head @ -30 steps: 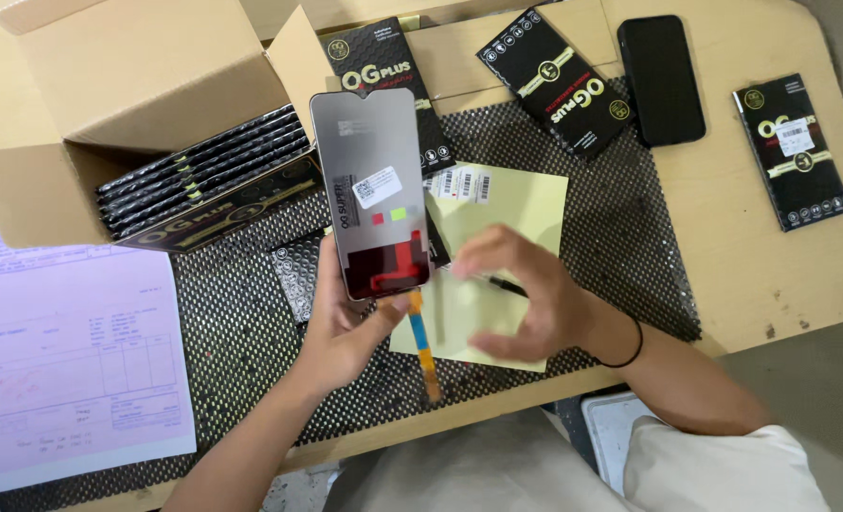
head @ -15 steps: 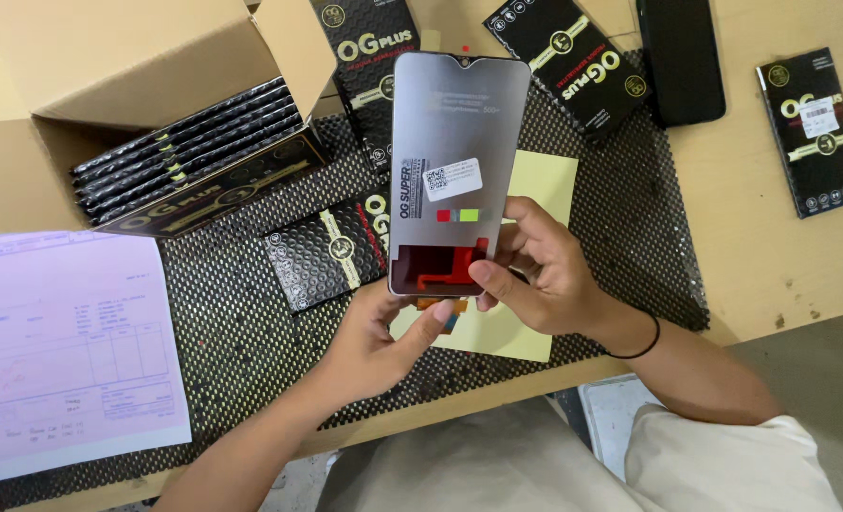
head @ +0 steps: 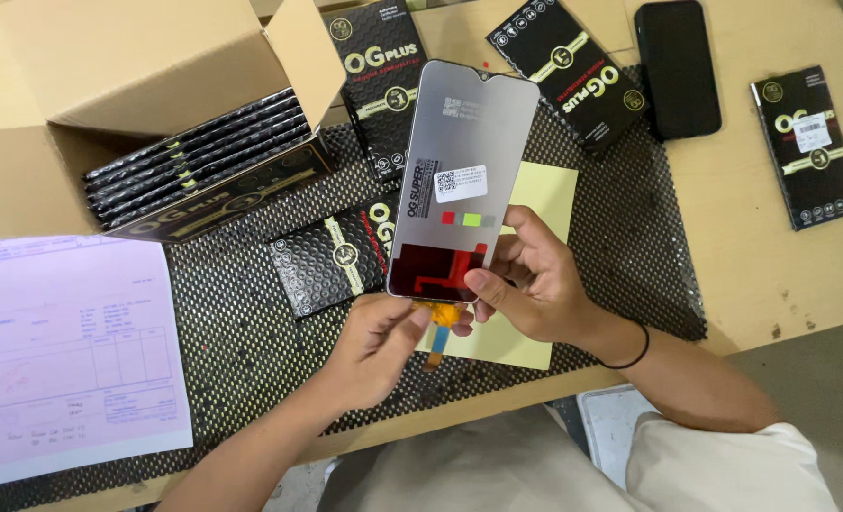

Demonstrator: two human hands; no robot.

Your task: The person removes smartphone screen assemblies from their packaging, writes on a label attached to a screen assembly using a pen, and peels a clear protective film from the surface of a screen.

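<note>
phone screen panel (head: 459,180) | lower edge between both hands' fingers (head: 483,284)

One grey display panel (head: 459,180), four loose black flat boxes, one cardboard carton (head: 108,85), one dark phone (head: 677,68).

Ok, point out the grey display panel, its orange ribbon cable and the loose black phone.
grey display panel (head: 464,142), head view, upper back face.
orange ribbon cable (head: 443,314), head view, top end.
black phone (head: 677,66), head view, screen centre.
</note>
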